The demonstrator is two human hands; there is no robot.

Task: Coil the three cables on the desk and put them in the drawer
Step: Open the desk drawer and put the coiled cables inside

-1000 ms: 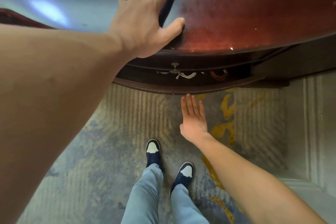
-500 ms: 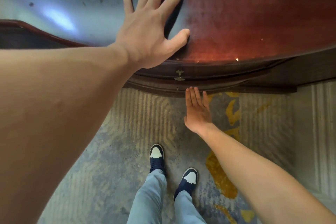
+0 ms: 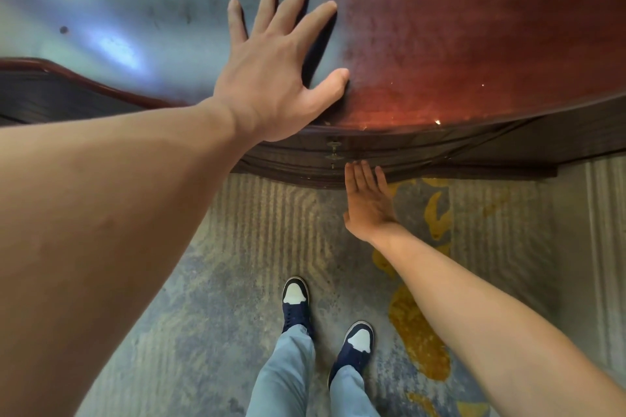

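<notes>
The dark wooden drawer (image 3: pixel 399 159) sits flush under the glossy reddish desk top (image 3: pixel 457 37); its small brass knob (image 3: pixel 333 147) shows at the front. No cable is visible; the drawer's inside is hidden. My left hand (image 3: pixel 274 74) lies flat on the desk top near its front edge, fingers spread, holding nothing. My right hand (image 3: pixel 367 200) is below the desk edge, palm flat and fingers together, its fingertips at the drawer front just right of the knob.
Patterned grey and yellow carpet (image 3: pixel 237 264) covers the floor below. My two feet in navy and white shoes (image 3: pixel 298 301) stand close to the desk. A pale panel (image 3: pixel 603 247) rises at the right.
The drawer, open a second ago with white and orange cables showing inside, has slid shut. My right hand moved forward with the drawer front. My left hand stayed flat on the desk.
</notes>
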